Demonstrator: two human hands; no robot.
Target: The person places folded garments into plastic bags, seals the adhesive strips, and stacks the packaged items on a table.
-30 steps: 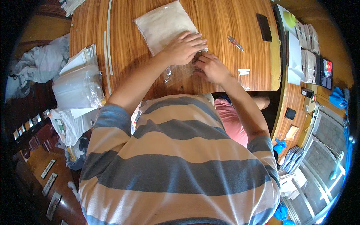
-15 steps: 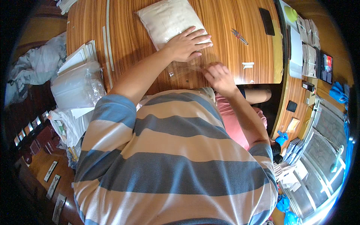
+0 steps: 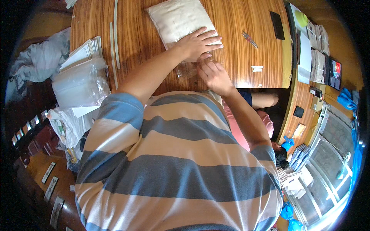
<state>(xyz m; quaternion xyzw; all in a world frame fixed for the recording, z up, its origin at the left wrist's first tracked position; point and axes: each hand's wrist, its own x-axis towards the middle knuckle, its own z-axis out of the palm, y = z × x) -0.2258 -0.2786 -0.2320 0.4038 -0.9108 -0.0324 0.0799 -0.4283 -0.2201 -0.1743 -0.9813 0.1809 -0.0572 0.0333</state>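
1. Head view: the white packet (image 3: 179, 19) is best kept flat and square while its near end is worked. It lies on the table (image 3: 131, 46), mostly beyond the left hand (image 3: 195, 45) and right hand (image 3: 215, 77), its near right part under the left.
2. The clear film (image 3: 187, 70) shows at the packet's near edge, left of the right hand; small, even tugs should avoid creases.
3. The left hand lies palm down, fingers spread, on the packet; steady pressure there should stop it sliding.
4. The right hand is curled at the film, just beside the left; whether it pinches anything, I cannot tell.
5. The snips (image 3: 249, 39) lie further right, apart from both hands.
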